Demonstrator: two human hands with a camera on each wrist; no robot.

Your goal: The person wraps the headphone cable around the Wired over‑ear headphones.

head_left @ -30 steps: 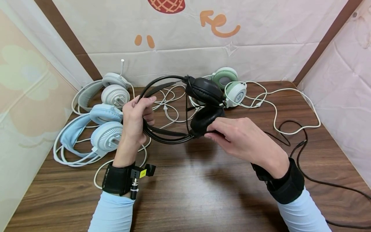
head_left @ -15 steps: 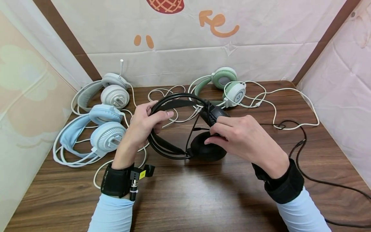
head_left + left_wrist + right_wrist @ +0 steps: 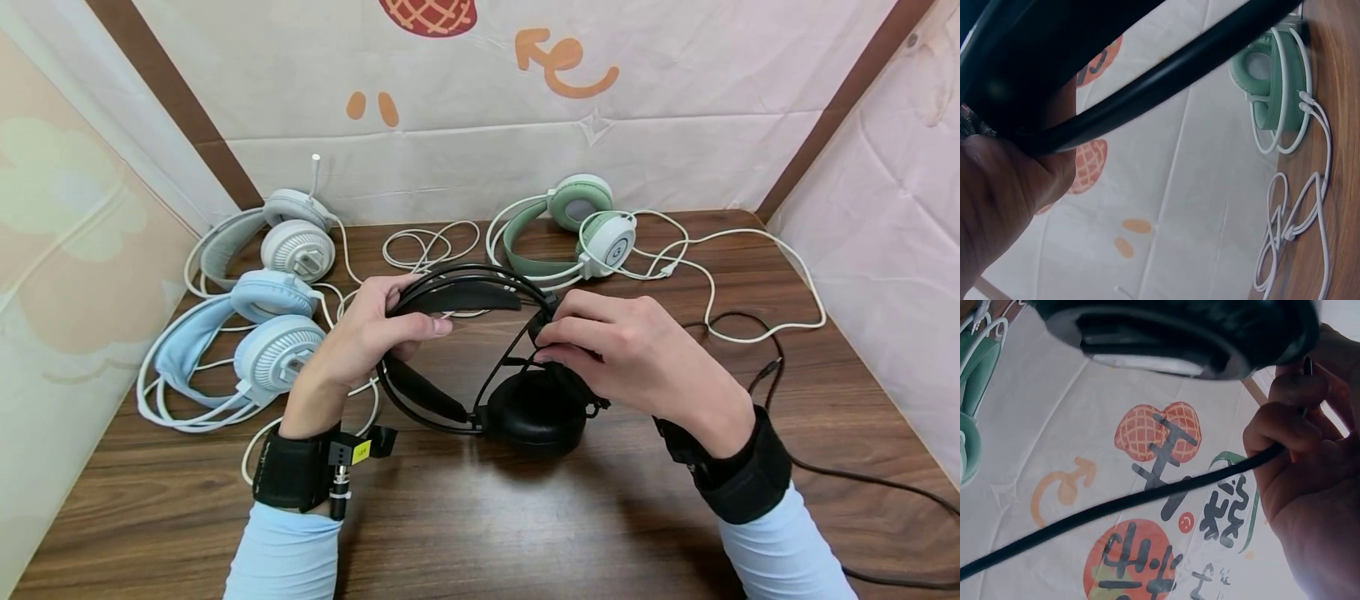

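Note:
In the head view, a black pair of headphones (image 3: 532, 417) is held over the middle of the table, its headband arching to the left. My left hand (image 3: 367, 333) grips the top of that headband, thumb laid inside the arch; the left wrist view shows the black band (image 3: 1166, 81) crossing close to the camera. My right hand (image 3: 637, 358) is at the ear-cup end and covers most of the farther cup. Its curled fingers hold a black cable (image 3: 1116, 503) in the right wrist view, with an ear cup (image 3: 1179, 331) just above.
Grey-white headphones (image 3: 298, 250) and light blue headphones (image 3: 277, 354) lie at the left. Green headphones (image 3: 607, 242) stand at the back, their white cable looping right. Loose white cords (image 3: 431, 246) spread at the back middle. A black cable (image 3: 862, 477) trails off right.
The black headphones have come down and nearer, their cups turning so one faces up. My left hand has shifted slightly right. My right hand stays nearly in place, now by the farther cup.

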